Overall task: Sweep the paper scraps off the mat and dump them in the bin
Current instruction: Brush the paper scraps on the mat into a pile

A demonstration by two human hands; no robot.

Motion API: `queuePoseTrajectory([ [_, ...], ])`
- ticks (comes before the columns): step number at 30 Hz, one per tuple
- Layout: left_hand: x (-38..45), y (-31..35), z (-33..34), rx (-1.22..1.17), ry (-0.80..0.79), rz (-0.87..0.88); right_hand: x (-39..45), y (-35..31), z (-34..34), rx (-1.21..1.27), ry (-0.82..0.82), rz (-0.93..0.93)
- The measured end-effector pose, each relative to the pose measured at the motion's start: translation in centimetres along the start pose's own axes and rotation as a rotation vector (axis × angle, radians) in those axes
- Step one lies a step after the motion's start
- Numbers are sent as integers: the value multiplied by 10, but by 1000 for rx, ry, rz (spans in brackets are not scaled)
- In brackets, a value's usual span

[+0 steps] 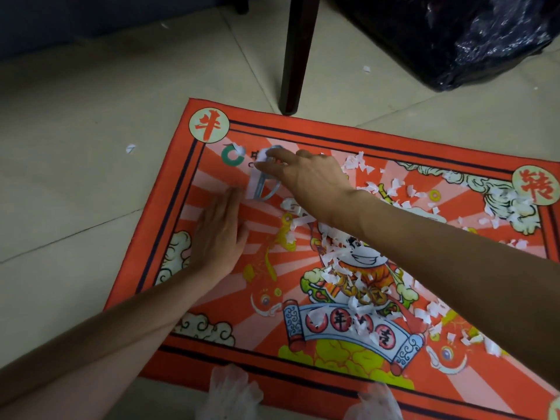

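Observation:
A red printed mat (303,131) lies on the tiled floor. White paper scraps (342,262) are strewn over its middle and right side. My right hand (306,177) reaches across to the mat's upper left and pinches a grey-blue looped object (263,186) together with a white paper strip. Just below that object, my left hand (219,234) lies flat, palm down, on the mat and holds nothing. A black bin bag (454,34) stands on the floor beyond the mat at the top right.
A dark wooden furniture leg (297,56) stands at the mat's far edge. A few stray scraps (130,148) lie on the tiles to the left and near the bag. Translucent plastic pieces (230,392) show at the bottom edge.

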State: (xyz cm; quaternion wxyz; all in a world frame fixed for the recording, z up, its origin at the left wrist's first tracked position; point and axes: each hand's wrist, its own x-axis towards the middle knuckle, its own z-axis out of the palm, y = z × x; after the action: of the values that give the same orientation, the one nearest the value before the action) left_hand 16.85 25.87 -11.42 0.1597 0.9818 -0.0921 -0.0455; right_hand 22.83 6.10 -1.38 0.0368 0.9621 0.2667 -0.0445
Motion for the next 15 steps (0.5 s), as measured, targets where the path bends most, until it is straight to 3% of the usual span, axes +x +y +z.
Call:
queuePoseTrajectory([
  [15, 43, -18, -8, -116, 46, -16, 76, 18, -7, 110, 127, 159],
])
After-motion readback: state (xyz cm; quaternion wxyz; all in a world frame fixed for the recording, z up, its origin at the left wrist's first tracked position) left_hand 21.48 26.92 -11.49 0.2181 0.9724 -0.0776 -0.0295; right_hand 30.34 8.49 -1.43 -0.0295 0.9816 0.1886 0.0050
